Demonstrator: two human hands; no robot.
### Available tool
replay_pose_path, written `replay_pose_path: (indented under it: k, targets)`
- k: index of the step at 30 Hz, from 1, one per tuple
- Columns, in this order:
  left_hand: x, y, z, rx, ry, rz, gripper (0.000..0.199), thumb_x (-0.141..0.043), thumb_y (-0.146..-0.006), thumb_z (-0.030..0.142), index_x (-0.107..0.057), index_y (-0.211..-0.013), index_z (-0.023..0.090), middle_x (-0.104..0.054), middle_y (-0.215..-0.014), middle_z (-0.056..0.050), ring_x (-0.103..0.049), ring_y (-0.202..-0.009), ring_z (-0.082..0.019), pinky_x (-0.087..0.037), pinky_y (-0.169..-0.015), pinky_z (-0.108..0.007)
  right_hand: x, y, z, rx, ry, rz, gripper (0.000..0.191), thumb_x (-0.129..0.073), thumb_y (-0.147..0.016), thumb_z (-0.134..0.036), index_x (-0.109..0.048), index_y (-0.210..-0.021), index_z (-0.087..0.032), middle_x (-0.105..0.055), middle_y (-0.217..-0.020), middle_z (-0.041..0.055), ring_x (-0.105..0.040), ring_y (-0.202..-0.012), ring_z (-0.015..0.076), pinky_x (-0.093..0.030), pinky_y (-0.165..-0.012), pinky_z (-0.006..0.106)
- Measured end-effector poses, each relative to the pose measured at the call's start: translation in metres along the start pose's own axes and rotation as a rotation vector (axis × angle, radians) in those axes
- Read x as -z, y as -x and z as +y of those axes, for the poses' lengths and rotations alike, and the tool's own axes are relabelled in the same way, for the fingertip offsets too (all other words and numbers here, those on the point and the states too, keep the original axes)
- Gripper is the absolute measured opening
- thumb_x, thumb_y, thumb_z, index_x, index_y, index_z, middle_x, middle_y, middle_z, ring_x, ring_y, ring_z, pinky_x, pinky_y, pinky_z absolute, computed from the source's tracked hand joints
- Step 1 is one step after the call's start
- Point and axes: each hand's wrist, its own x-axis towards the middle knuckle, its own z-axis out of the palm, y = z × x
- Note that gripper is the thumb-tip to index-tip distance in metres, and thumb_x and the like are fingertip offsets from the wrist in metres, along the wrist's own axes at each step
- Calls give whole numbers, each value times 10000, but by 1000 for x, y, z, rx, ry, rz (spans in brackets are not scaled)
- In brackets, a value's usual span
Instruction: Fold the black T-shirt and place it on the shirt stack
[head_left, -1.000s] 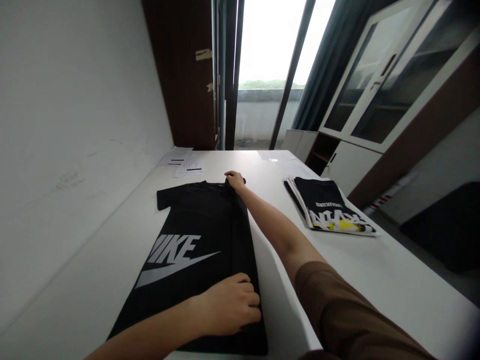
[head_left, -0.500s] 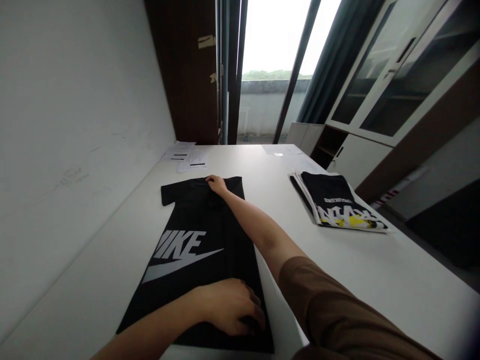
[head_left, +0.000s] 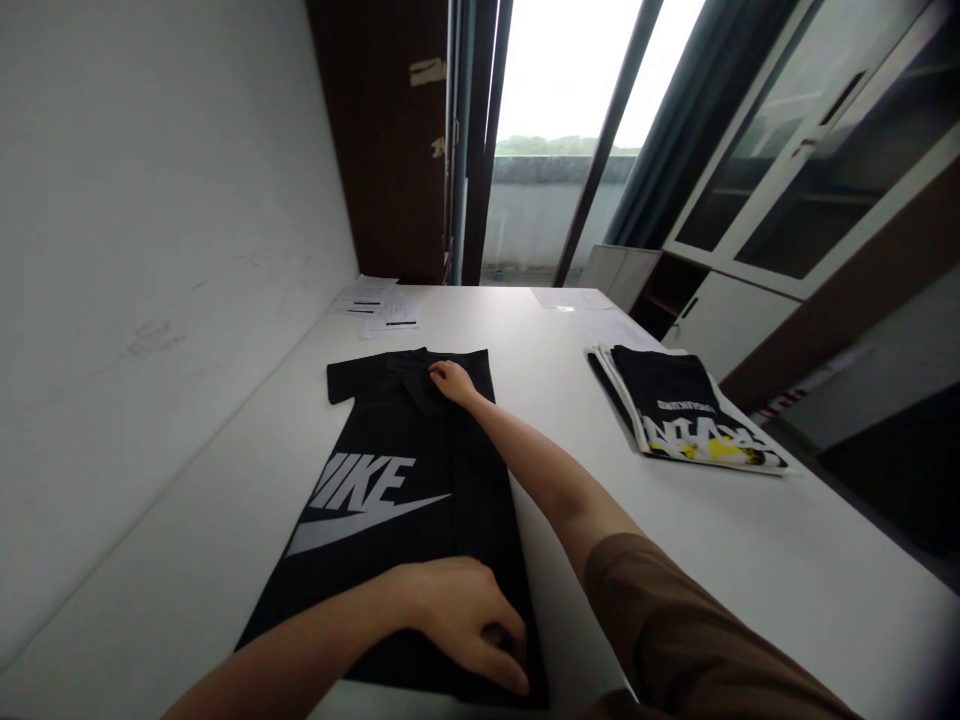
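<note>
On the table (head_left: 536, 390), the T-shirt (head_left: 416, 530) lies at lower centre, the clothes stack (head_left: 679, 405) right of it, papers (head_left: 392, 312) behind it near the wall (head_left: 165, 220).

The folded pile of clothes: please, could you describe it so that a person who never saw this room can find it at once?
Find the white table, then look at its right half, on the cabinet side. The folded pile there has black cloth on top and white edges. Yellow in its print sets it apart from the black shirt with grey lettering.
</note>
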Motion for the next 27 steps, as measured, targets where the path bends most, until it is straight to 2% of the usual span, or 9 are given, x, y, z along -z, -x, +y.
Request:
replay_pose_path:
  k: [2,4,6,8,11,14,20,27]
  targets:
    - [1,-2,1,43,-55,80,248,-635,-943,485,-736,-1043,281,-678,-710,45,-630,-619,-129,-415,-548,-229,15,9,13,-45,91,32,253,-566,-975,-277,-718,-1172,-232,-686,-1146,64,-617,-1087,218,-471,-965,304]
    - [0,-5,0,77,-153,197,206,-633,-954,425,-728,-1054,271,-699,-800,17,-659,-759,-157,-461,-676,-250,29,19,27,-121,178,49,287,-537,-989,-287,-700,-1218,-228,-662,-1203,89,-593,-1141,237,-457,-1001,327]
    - [-2,-9,-2,115,-263,307,206,-640,-949,400,-713,-1082,260,-711,-965,-23,-654,-927,-197,-476,-831,-301,40,31,38,-175,257,38,330,-514,-1000,-305,-672,-1277,-220,-636,-1262,113,-570,-1188,255,-442,-1030,348]
    - [-4,-11,-5,145,-340,370,290,-641,-945,427,-675,-1176,255,-679,-1164,-61,-614,-1091,-237,-458,-956,-363,44,44,44,-154,316,10,380,-515,-1003,-345,-635,-1342,-220,-599,-1344,122,-536,-1248,268,-413,-1073,368]
    - [-8,-11,-8,142,-382,362,469,-634,-942,482,-574,-1345,249,-550,-1431,-98,-482,-1338,-286,-364,-1130,-459,38,60,44,-42,367,-54,479,-527,-1002,-442,-563,-1436,-243,-505,-1491,112,-438,-1377,282,-315,-1164,422]
    - [-12,-10,-8,131,-401,316,600,-597,-957,526,-461,-1470,246,-372,-1602,-118,-307,-1488,-324,-234,-1214,-550,23,68,35,8,379,-154,559,-450,-1022,-543,-473,-1517,-283,-388,-1599,105,-306,-1485,300,-221,-1208,498]
    - [-13,-8,-11,162,-411,270,657,-516,-989,558,-353,-1556,267,-238,-1674,-113,-206,-1540,-335,-174,-1231,-581,11,62,26,-62,395,-257,654,-298,-1028,-647,-342,-1590,-316,-235,-1675,97,-164,-1542,333,-128,-1211,602]
    - [-4,5,-18,297,-437,279,763,-528,-962,596,-267,-1600,267,-150,-1698,-116,-103,-1561,-349,-125,-1233,-596,22,68,41,-65,406,-234,696,-242,-1013,-691,-319,-1600,-323,-221,-1681,70,-161,-1547,317,-122,-1224,582]
